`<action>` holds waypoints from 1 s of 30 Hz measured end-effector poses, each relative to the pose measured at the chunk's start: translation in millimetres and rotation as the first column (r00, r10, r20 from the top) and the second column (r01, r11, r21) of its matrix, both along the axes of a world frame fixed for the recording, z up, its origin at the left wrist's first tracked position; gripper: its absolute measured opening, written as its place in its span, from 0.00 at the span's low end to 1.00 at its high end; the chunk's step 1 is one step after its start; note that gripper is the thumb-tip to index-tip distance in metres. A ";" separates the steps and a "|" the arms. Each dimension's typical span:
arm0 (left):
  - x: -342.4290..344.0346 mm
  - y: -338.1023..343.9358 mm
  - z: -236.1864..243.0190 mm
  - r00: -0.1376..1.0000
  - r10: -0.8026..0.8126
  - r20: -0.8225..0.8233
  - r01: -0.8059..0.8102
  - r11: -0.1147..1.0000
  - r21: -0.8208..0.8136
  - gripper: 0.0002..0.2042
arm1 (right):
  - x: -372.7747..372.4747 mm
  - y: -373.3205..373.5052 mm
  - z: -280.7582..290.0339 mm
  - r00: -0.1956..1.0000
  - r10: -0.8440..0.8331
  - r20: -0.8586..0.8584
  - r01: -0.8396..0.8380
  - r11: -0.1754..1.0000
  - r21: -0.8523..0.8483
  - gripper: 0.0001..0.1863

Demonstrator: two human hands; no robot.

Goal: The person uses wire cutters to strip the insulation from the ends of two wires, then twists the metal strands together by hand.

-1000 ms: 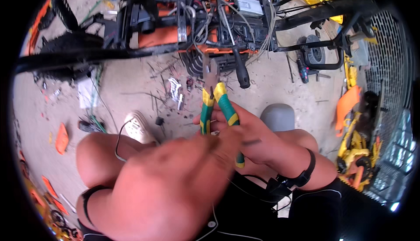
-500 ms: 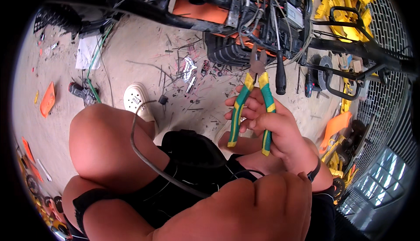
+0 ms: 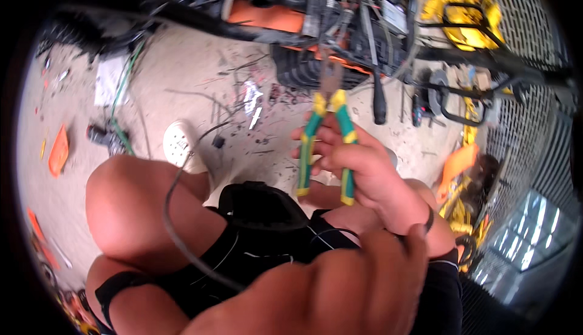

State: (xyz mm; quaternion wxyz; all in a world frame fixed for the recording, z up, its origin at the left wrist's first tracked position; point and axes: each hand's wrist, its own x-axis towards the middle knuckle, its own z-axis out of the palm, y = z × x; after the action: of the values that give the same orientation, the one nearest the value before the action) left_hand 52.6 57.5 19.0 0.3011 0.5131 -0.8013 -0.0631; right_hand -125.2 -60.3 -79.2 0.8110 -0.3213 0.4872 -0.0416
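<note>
My right hand [image 3: 373, 168] is wrapped round a pair of pliers [image 3: 348, 125] with green and yellow handles. The handles are spread somewhat, and the rusty metal jaws point away from me toward the vehicle frame. Close to the camera, my left hand [image 3: 328, 292] is curled, its back toward me and its fingertips hidden. A grey cable [image 3: 172, 219] runs from under this hand, over my left leg and on to the floor. It appears to be held there, though the grip itself is covered.
A black vehicle frame [image 3: 212, 26] with wiring and an orange panel [image 3: 267, 16] stands ahead. A screwdriver [image 3: 379, 101] leans against it. Wire scraps litter the floor. A power drill [image 3: 103, 136] lies at left; yellow panels [image 3: 467, 1] are piled at far right.
The pliers and my right hand have shifted left and slightly toward me in the picture. My left hand has moved slightly lower, and the cable's curve has shifted left. The whole scene has also shifted left.
</note>
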 end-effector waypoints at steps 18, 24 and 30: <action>13.8 -21.8 3.6 0.981 -0.181 0.070 0.182 0.983 -0.009 0.19 | 14.5 11.8 33.3 0.999 -0.013 0.034 0.014 0.999 -0.039 0.41; 30.1 -50.8 4.9 0.926 -0.376 -0.039 0.342 0.789 0.510 0.20 | 7.1 12.7 32.3 0.998 -0.012 0.067 0.012 1.000 -0.006 0.33; 35.9 -80.4 -22.7 0.922 0.145 -0.358 0.065 0.855 0.514 0.16 | -1.9 12.7 40.8 0.997 -0.021 0.079 0.024 0.999 -0.035 0.26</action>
State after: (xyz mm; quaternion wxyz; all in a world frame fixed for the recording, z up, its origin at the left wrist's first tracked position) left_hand 88.5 -22.9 -3.6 0.3047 0.5691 -0.6690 -0.3684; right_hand -127.1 -47.6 -38.4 0.8231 -0.3283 0.4578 -0.0720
